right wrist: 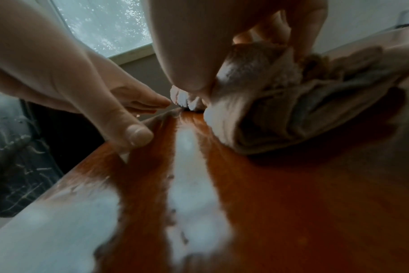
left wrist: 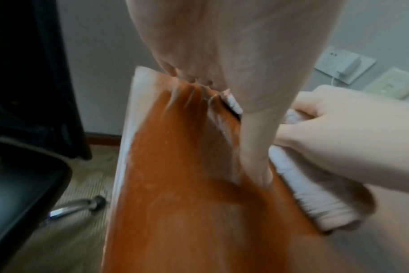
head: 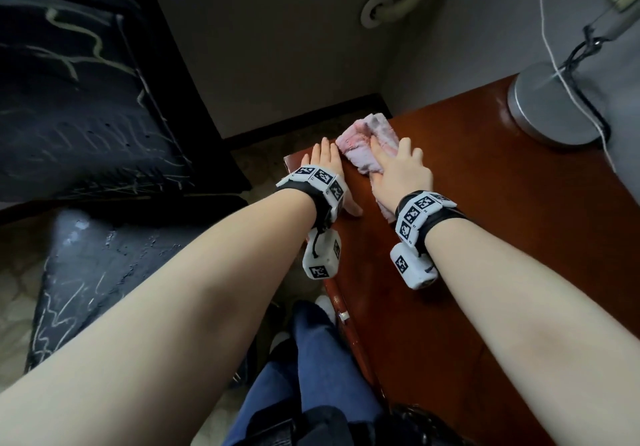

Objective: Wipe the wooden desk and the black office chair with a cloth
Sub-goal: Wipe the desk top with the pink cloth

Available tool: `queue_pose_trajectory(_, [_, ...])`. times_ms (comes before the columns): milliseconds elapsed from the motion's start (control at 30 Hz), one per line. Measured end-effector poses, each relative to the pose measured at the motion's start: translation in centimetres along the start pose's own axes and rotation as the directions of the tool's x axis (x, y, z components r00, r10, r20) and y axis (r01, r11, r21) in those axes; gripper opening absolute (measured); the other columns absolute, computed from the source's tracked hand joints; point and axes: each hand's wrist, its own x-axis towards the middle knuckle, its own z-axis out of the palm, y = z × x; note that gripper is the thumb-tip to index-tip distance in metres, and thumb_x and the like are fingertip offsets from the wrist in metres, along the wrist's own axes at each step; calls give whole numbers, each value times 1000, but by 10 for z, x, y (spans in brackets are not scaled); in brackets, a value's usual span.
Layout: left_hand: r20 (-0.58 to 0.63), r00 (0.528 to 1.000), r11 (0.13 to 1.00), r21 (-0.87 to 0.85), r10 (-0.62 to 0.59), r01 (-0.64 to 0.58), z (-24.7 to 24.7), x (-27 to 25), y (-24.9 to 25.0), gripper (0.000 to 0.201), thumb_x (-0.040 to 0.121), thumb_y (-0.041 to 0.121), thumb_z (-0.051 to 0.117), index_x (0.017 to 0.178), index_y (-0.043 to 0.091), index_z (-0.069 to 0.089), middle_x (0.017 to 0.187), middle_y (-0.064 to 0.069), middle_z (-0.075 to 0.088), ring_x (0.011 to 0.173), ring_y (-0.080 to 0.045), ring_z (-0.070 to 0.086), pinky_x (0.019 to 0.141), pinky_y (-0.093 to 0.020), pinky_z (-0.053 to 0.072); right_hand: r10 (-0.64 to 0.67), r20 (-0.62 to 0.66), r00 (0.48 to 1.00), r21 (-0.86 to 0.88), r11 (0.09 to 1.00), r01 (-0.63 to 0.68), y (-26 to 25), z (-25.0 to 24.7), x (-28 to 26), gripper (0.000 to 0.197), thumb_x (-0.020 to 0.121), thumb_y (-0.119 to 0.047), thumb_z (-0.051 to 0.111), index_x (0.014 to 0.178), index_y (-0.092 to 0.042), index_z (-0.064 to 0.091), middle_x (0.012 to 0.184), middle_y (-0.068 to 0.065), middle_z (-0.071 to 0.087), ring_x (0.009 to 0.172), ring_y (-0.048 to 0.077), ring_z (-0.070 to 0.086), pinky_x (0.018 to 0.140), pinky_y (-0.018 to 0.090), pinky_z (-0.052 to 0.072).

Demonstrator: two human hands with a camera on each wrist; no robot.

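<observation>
Dim room, pale glare on the desk [right wrist: 292, 203], wrist views blurred.

- The desk [head: 485, 231] is reddish-brown wood with a glossy varnish, smooth enough to throw pale glare streaks back in the right wrist view [right wrist: 280, 203].
- The cloth [head: 360, 144] is pink terry, fluffy and matt, bunched into soft folds under the right hand [head: 398, 175].
- The chair [head: 86, 99] on the left is black with a leather-like skin, cracked and peeling in pale lines; its seat has a dull sheen.
- The lamp base [head: 550, 106] at far right looks like brushed grey metal, satin rather than shiny.
- The wrist bands [head: 420, 217] are white hard plastic blocks on black fabric straps.
- The trousers [head: 311, 376] are dark blue matt cloth.
</observation>
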Motion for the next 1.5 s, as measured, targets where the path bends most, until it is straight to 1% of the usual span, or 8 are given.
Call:
queue_pose_trajectory(100, [3, 1000, 1000, 20, 14, -14, -3, 11, 6, 141, 59, 59, 80, 148, 6, -15, 157, -10, -17, 145, -26, -14, 118, -41, -3, 63, 8, 998, 14, 998, -63, 21, -1, 8, 65, 92, -37, 49, 146, -43, 12, 123, 13, 30, 111, 32, 36, 76, 51, 53])
queue_pose_trajectory(167, [6, 1000, 1000, 26, 8, -8, -7, 20, 14, 140, 59, 60, 79, 149, 7, -14, 157, -10, -18, 145, -26, -14, 118, -41, -4, 121, 13, 993, 6, 993, -121, 42, -1, 15, 65, 92, -37, 49, 145, -44, 11, 122, 13, 30, 111, 32, 36, 74, 55, 53])
queue_pose_trajectory(400, [35, 999, 999, 39, 32, -33, -15, 44, 61, 138, 60, 60, 78, 149, 9, -14, 157, -8, -18, 145, -25, -16, 117, -41, -6, 235, 19, 972, 0, 972, -235, 112, -6, 35, 65, 93, -33, 51, 147, -43, 16, 127, 13, 31, 113, 32, 36, 75, 41, 50])
queue_pose_trajectory(600, [43, 998, 994, 93, 45, -49, -18, 58, 84, 140, 59, 57, 81, 149, 7, -15, 156, -9, -22, 144, -26, -18, 117, -39, -7, 322, 70, 944, -27, 947, -321, 162, -12, 54, 72, 94, -16, 52, 146, -50, 14, 133, 10, 31, 116, 33, 35, 68, 39, 38])
queue_pose_trajectory(700, [54, 996, 991, 112, 66, -71, -24, 67, 92, 143, 57, 55, 83, 149, 7, -16, 156, -9, -21, 144, -26, -19, 116, -39, -7, 340, 92, 936, -5, 940, -341, 184, -15, 57, 75, 92, -8, 51, 145, -49, 18, 135, 9, 31, 119, 35, 35, 73, 42, 43])
queue_pose_trajectory(900, [75, 995, 983, 165, 65, -77, -28, 80, 105, 149, 52, 52, 87, 148, 5, -17, 157, -11, -19, 145, -25, -15, 117, -38, -5, 359, 40, 932, 142, 922, -361, 185, -3, 62, 74, 87, 1, 50, 143, -43, 31, 148, 8, 25, 132, 39, 23, 90, 50, 46])
queue_pose_trajectory(1300, [114, 985, 964, 216, 130, -152, -30, 87, 95, 152, 49, 61, 83, 148, 10, -21, 156, -5, -24, 144, -19, -19, 117, -34, -7, 222, -16, 975, 151, 964, -217, 175, -10, 79, 72, 85, 1, 49, 142, -41, 36, 144, 9, 31, 126, 38, 29, 79, 43, 47])
queue_pose_trajectory(1500, [121, 980, 959, 218, 159, -182, -29, 86, 91, 151, 50, 65, 80, 147, 12, -22, 155, -4, -26, 144, -19, -20, 116, -34, -8, 172, -36, 984, 192, 968, -163, 165, -16, 99, 72, 84, 1, 49, 139, -44, 38, 144, 6, 31, 128, 36, 27, 84, 45, 46])
